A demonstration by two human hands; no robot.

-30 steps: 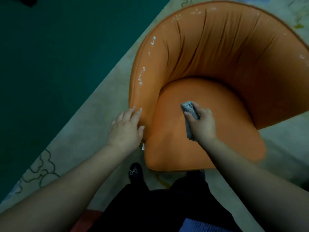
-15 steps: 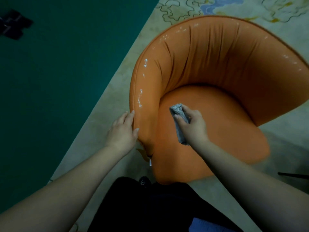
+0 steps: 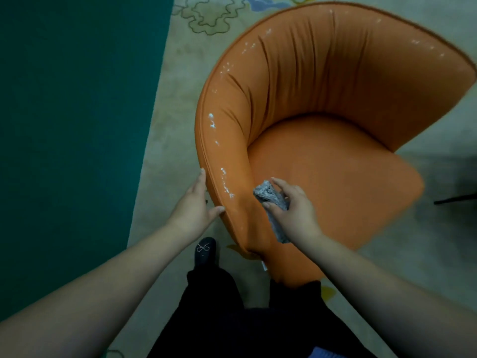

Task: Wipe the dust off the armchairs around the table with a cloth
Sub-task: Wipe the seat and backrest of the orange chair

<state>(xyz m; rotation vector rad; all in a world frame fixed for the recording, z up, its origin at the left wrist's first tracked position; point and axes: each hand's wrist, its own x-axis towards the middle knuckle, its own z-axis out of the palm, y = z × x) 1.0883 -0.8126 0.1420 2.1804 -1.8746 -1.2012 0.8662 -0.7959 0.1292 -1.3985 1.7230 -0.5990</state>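
An orange tub armchair [image 3: 335,156] with a curved, pleated back fills the upper right of the head view. Whitish specks run along its left armrest rim. My left hand [image 3: 195,202] grips the outer edge of that left armrest, fingers behind it and thumb on the front. My right hand [image 3: 291,208] holds a folded grey cloth [image 3: 271,197] over the seat, close to the inner side of the same armrest. The cloth's lower end hangs below my palm.
The chair stands on a pale patterned rug [image 3: 165,125]; a dark green floor [image 3: 72,125] lies to the left. My black shoe [image 3: 205,250] and dark trousers are just in front of the chair. A thin dark leg [image 3: 454,198] shows at the right edge.
My right hand with the cloth has shifted left across the seat toward the left armrest. My left hand has slid from resting on the armrest front to gripping its outer edge.
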